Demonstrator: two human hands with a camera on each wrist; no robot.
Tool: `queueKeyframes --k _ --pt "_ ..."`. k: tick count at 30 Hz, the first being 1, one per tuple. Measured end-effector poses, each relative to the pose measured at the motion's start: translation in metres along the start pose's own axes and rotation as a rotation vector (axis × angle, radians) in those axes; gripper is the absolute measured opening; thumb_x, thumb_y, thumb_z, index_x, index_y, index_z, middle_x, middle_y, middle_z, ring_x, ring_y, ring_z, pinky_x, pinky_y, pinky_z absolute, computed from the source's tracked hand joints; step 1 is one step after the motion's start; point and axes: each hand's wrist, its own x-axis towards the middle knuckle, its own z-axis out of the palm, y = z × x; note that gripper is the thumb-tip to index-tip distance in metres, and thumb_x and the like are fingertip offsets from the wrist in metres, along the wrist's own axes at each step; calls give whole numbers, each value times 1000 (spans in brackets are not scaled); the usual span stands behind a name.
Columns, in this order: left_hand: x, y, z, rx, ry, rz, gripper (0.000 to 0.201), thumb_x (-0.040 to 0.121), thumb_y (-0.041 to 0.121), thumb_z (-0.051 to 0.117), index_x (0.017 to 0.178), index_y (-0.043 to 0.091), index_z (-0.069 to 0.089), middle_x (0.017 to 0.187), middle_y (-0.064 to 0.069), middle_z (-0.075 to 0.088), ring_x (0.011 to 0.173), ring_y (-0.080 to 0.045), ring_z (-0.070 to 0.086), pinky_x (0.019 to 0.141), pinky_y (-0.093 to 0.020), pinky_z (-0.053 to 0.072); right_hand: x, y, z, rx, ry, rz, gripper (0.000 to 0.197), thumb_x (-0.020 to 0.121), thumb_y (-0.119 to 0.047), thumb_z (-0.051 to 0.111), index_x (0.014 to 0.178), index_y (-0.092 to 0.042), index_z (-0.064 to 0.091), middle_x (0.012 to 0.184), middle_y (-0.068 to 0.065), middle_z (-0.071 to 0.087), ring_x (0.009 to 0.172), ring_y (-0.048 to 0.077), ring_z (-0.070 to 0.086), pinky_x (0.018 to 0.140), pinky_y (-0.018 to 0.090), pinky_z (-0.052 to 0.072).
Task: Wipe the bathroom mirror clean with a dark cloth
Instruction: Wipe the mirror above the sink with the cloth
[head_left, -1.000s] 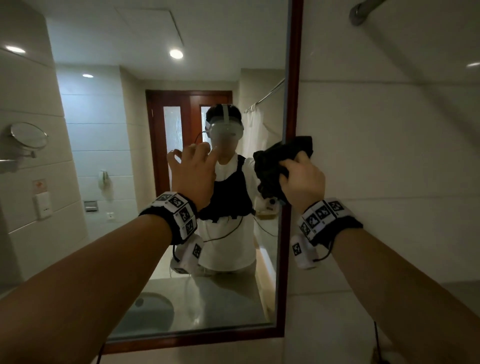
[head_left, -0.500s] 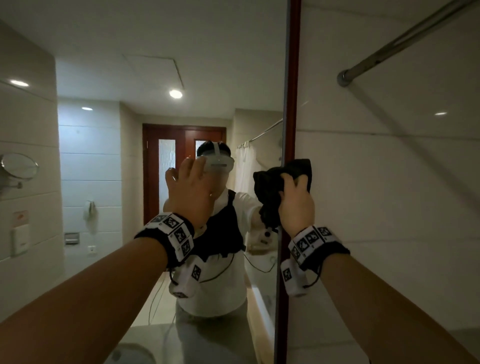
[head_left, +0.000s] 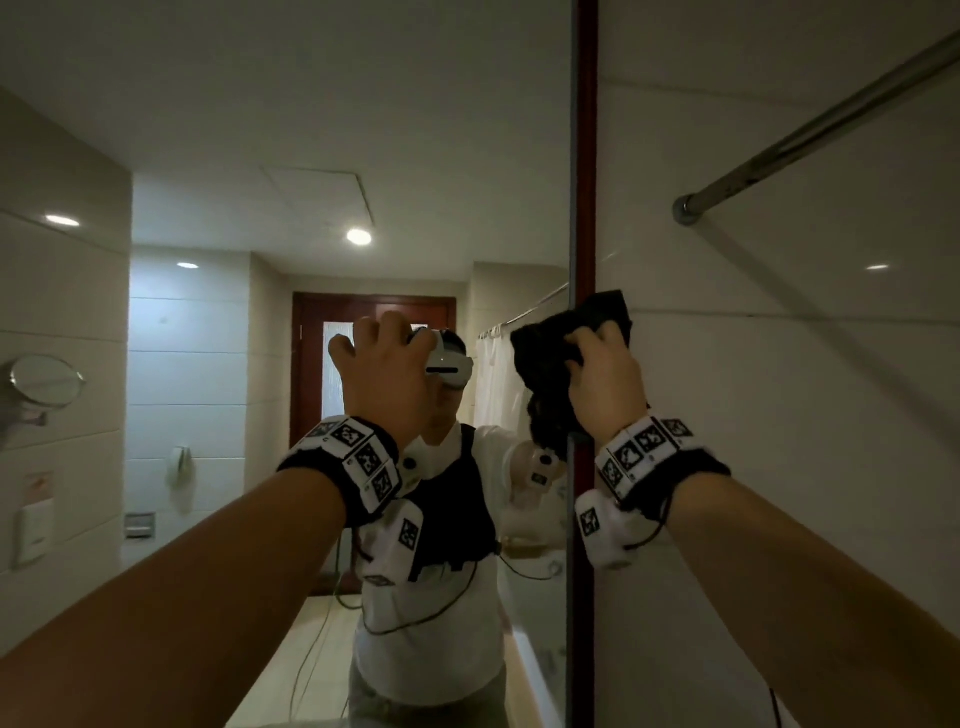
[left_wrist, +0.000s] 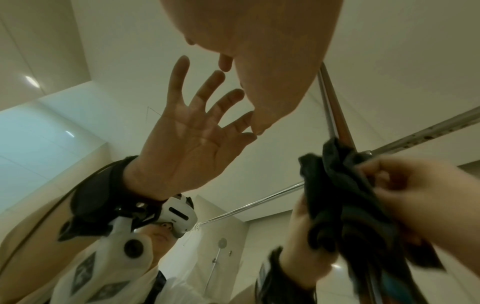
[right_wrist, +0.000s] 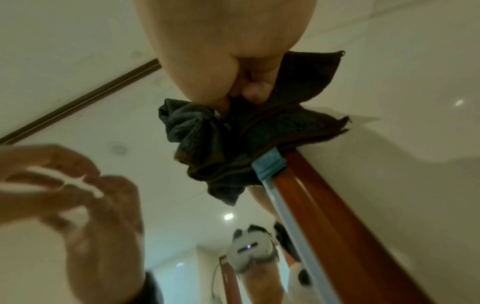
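The bathroom mirror (head_left: 260, 130) fills the left of the head view, its red-brown wooden frame (head_left: 586, 156) running down its right side. My right hand (head_left: 602, 374) grips a bunched dark cloth (head_left: 545, 364) and presses it on the glass at that right edge, overlapping the frame. The right wrist view shows the cloth (right_wrist: 233, 144) folded over the frame under my curled fingers. My left hand (head_left: 384, 338) is spread, its fingertips (left_wrist: 255, 127) touching the glass, holding nothing. The left wrist view shows the cloth (left_wrist: 337, 185) at its right.
A tiled wall (head_left: 779, 415) lies right of the frame, with a metal shower rail (head_left: 831, 119) fixed to it high up. A round shaving mirror (head_left: 47, 382) shows at the far left. The glass reflects me, a wooden door and a curtain.
The view has tilted upward and both hands have risen along the mirror. The cloth stays in my right hand at the mirror's right edge; my left hand stays on the glass.
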Motion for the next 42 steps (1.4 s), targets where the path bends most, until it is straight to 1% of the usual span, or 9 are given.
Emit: queueKeyframes --k 4,9,15,19,22,27,32,37,42 --pt "11 2 1 26 -33 -12 30 69 39 72 97 29 66 117 -2 54 108 -31 45 88 -47 35 -39 6 2 -27 -93 -18 26 94 -5 55 119 -6 62 120 16 49 84 28 59 71 28 45" --pt "27 -1 -1 61 -47 32 37 66 43 70 99 28 62 136 1 43 129 -29 35 95 -59 35 -6 1 -2 -27 -64 18 37 95 -7 52 132 -8 55 128 18 46 92 34 60 76 30 46" --pt "39 -10 5 97 -53 53 67 53 57 78 110 30 55 132 4 42 119 -27 37 94 -57 36 61 -8 -9 -27 45 7 36 94 0 51 129 -7 57 124 19 49 94 33 58 73 35 48" --pt "46 -13 3 127 -47 71 84 45 69 77 116 34 50 127 2 41 111 -27 38 92 -57 37 105 -13 -18 -33 98 -34 38 96 -1 47 132 -7 57 127 20 49 99 33 57 80 32 48" --pt "47 -13 0 94 -68 76 86 47 69 77 120 34 48 130 1 38 114 -29 36 94 -58 36 147 -20 -30 -51 104 -37 37 97 -3 44 131 -7 57 128 19 49 104 32 55 78 24 37" --pt "47 -15 3 80 -51 72 84 45 68 76 117 34 49 129 1 39 112 -28 36 91 -55 35 193 -31 -42 -120 118 35 29 96 -6 47 123 -4 57 125 21 51 106 35 54 76 28 34" --pt "46 -13 4 68 -51 69 84 45 68 78 116 34 49 129 1 39 114 -29 36 91 -57 35 188 -27 -43 -128 70 45 29 94 -6 51 122 -4 57 124 22 52 107 35 55 78 31 39" --pt "47 -12 4 72 -62 42 85 45 68 78 117 35 46 130 2 37 115 -28 32 91 -60 36 152 -21 -36 -72 49 37 24 92 -3 49 115 -6 58 115 20 52 95 31 55 69 29 35" --pt "41 0 -1 118 -96 7 78 52 53 81 119 31 46 132 0 38 117 -29 31 92 -63 38 100 -12 -25 -24 -29 47 20 93 -5 50 112 -8 57 112 18 50 87 31 54 67 31 41"
